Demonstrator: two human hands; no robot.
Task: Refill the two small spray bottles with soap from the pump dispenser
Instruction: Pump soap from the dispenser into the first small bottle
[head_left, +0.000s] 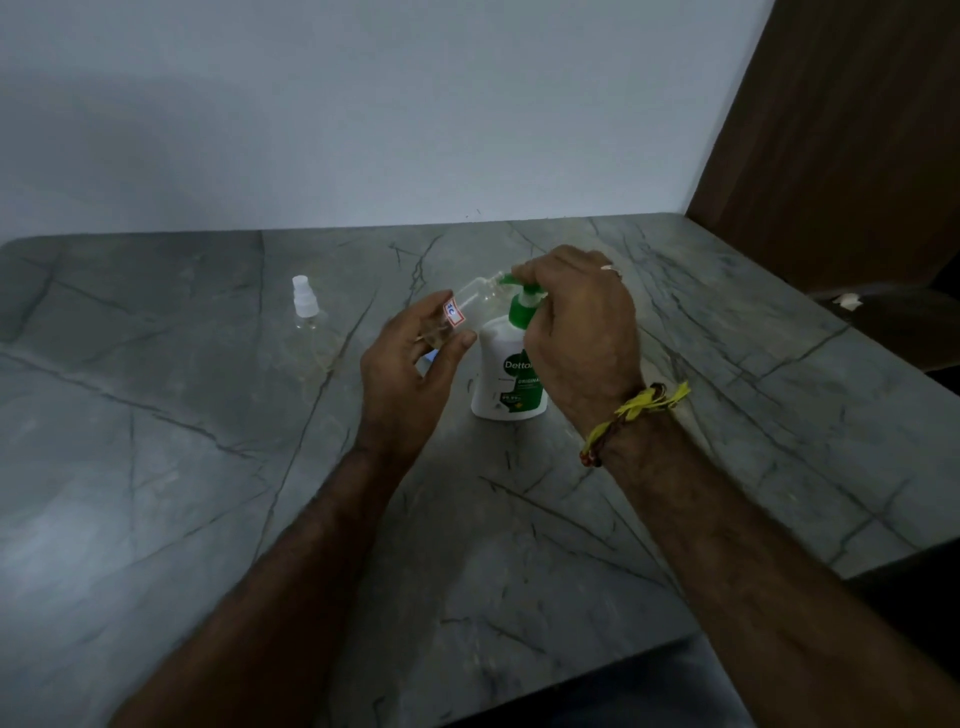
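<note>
You can read "Dettol" and "ORIGINAL" on the dispenser (506, 374); the bottle (470, 309) bears a small red-bordered sticker (452, 314), its characters too blurred to read.

- Clear uncapped spray bottle (470, 306), red-edged sticker, tilted in the left grip (410, 358), mouth at the green nozzle.
- White pump dispenser (506, 382), upright under the right grip (576, 332).
- Capped spray bottle (305, 310), upright, well left of both.

Pump dispenser (506, 374) white, green pump; held bottle (470, 306) clear, red-edged sticker; table (208, 467) grey marble, dark-veined; wristband (631, 413) yellow.
</note>
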